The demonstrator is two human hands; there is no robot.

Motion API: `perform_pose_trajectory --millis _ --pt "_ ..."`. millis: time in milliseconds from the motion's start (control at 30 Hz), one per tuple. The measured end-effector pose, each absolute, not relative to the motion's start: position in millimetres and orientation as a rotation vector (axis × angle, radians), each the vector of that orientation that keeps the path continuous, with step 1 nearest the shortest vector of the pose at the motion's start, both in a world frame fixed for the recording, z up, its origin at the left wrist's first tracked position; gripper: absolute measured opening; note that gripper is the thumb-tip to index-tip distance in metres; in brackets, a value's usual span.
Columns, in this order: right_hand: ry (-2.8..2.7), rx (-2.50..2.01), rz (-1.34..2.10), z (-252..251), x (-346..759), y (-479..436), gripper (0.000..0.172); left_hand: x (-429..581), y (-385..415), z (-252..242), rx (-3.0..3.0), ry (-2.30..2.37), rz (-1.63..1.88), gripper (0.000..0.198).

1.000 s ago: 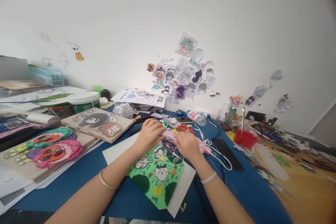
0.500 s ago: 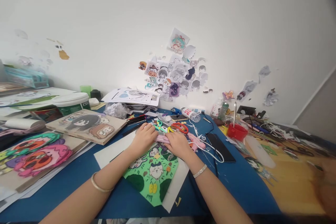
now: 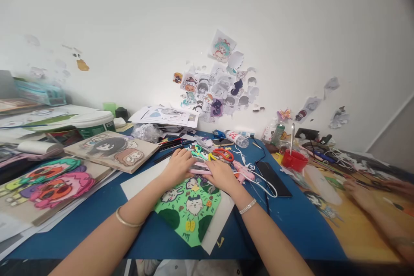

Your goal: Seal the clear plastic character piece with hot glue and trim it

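Observation:
My left hand and my right hand meet over the far end of a green picture. Between them they grip a narrow pink object with a pale upper part, whose kind I cannot make out. The fingers of both hands are closed round its ends and partly hide it. Under it lies the green picture, painted with white cartoon animals and dark bushes, on a larger white sheet. Just beyond my hands are red-handled scissors and teal-handled scissors.
A pink glue gun with a white cord and a black slab lie to the right. Painted boards and a white-lidded tub stand left. Beyond a red cup, another person's hand rests over the wooden surface.
The view has shifted slightly. The pink object looks a little more tilted and shows more of its pale part between my hands. The other person's hands have come further into view at right.

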State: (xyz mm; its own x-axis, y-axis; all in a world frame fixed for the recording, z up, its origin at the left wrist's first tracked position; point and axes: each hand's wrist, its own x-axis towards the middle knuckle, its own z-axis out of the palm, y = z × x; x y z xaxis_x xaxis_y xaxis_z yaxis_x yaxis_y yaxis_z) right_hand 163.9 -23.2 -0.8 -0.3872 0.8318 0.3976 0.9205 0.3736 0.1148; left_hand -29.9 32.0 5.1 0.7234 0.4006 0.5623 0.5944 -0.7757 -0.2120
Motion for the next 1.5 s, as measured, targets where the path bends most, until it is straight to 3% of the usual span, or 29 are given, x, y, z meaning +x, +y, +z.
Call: perform_pose_trajectory --millis 300,400,933,1500 --pt "-2.307 -1.606 -0.424 -2.7 167.0 -21.1 0.043 -37.4 30.1 9.1 -2.626 -0.774 -0.732 0.069" --pt "-2.299 -1.601 -0.426 -0.9 167.4 -21.4 0.046 -40.5 30.6 9.7 -2.628 -0.785 -0.735 0.074" --pt "-2.203 -1.604 -0.394 1.3 172.1 -22.2 0.038 -35.9 30.4 -0.7 -2.612 -0.782 -0.754 0.048" --pt "-2.142 -1.554 -0.358 1.9 168.9 -21.1 0.022 -25.8 13.0 6.2 -2.6 -0.752 -0.771 0.035"
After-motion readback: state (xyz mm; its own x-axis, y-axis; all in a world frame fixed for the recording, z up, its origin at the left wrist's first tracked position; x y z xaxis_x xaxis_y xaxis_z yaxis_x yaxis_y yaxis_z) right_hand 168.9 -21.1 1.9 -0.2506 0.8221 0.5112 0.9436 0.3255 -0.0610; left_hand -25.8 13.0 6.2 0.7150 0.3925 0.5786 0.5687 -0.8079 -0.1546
